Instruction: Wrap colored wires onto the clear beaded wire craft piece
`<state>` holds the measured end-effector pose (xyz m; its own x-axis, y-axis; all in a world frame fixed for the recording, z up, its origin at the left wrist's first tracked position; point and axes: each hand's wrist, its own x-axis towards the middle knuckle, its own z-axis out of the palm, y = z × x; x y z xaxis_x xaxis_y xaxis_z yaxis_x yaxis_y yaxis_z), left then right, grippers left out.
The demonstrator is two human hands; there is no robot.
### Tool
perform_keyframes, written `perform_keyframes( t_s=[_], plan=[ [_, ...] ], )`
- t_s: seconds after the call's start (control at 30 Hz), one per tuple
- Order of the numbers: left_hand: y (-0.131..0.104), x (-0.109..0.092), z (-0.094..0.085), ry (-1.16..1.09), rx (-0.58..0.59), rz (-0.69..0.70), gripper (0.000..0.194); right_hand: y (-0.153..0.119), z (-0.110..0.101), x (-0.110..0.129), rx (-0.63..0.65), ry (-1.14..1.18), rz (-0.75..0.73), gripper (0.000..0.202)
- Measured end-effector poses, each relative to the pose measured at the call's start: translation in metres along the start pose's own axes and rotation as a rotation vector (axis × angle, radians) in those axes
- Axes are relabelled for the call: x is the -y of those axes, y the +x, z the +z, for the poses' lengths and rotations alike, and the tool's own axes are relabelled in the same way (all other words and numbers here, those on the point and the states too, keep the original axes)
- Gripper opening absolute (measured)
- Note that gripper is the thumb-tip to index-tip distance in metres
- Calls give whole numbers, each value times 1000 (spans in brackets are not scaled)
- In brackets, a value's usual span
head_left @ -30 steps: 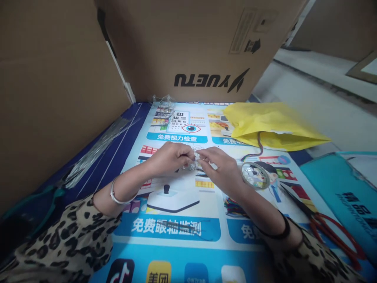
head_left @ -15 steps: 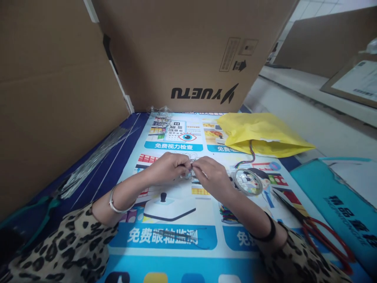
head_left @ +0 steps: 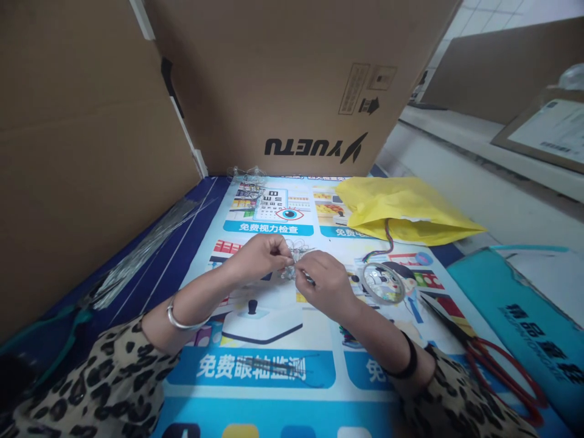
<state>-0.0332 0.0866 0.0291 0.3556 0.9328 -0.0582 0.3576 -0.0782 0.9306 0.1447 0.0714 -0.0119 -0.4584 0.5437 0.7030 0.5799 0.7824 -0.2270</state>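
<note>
My left hand (head_left: 262, 258) and my right hand (head_left: 327, 285) meet over the middle of the printed sheet, thumbs and fingertips pinched together. Between them they grip a small piece of looped thin wire (head_left: 298, 248), whose loops rise just beyond the fingertips. Part of it is hidden behind the fingers, and its fine detail is too small to make out. To the right of my right hand lies a round clear dish (head_left: 384, 283) with small shiny bits in it. Similar looped wire pieces (head_left: 249, 176) rest at the back of the sheet.
Cardboard panels (head_left: 292, 79) stand behind and left. At left lie a bundle of straight wires (head_left: 146, 252) and teal-handled pliers (head_left: 73, 322). Red-handled scissors (head_left: 506, 371), a yellow bag (head_left: 410, 204), coloured cords (head_left: 387, 240) and a teal packet (head_left: 533, 322) are right. Dark strands (head_left: 278, 365) lie in front.
My right hand has shifted slightly down and turned, its fingers curling more. The left thumb and fingers have lifted apart a little around the wire loops. The view has moved slightly.
</note>
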Motion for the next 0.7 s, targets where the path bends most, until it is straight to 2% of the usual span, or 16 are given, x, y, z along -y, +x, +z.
perform_keyframes(
  t_s=[0.27, 0.5, 0.7],
  plan=[
    [-1, 2, 0, 262, -45, 188, 5, -1, 3, -5, -4, 102, 42, 13],
    [-3, -1, 2, 463, -74, 266, 11, 1, 2, -8, -28, 268, 204, 14],
    [-1, 3, 4, 515, -80, 435, 13, 4, 1, -8, 26, 271, 300, 17]
  ],
)
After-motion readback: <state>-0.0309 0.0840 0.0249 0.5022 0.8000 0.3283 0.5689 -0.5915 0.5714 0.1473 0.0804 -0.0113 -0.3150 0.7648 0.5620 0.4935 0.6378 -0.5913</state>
